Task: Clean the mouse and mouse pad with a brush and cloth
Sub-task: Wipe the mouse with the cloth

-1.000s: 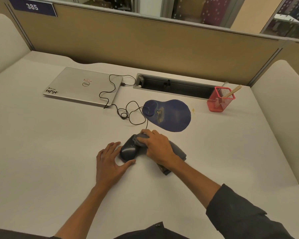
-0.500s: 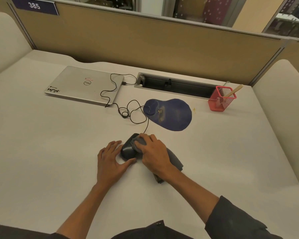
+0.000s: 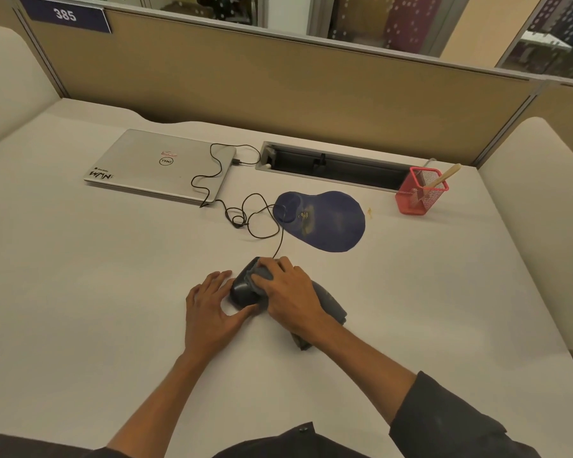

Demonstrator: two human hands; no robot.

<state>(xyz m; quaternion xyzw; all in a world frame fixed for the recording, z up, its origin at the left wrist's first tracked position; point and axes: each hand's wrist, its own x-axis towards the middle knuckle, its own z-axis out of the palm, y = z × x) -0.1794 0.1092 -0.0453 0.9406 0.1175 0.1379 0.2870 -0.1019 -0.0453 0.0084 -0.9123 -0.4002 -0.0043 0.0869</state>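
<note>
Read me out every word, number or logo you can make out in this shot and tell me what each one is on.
"385": white digits on the blue sign atop the partition.
"DELL": round logo, upside down from here, on the closed laptop lid.
Black lettering sticker at the lid's near left corner: stylised and upside down, not surely readable.
Small red-and-white sticker above the logo: too small to read.

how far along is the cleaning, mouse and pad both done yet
Nothing looks finished. In hand: the right hand presses the cloth on the mouse, steadied by the left hand. Left: the pad shows smudges, and the brush sits in its holder.
</note>
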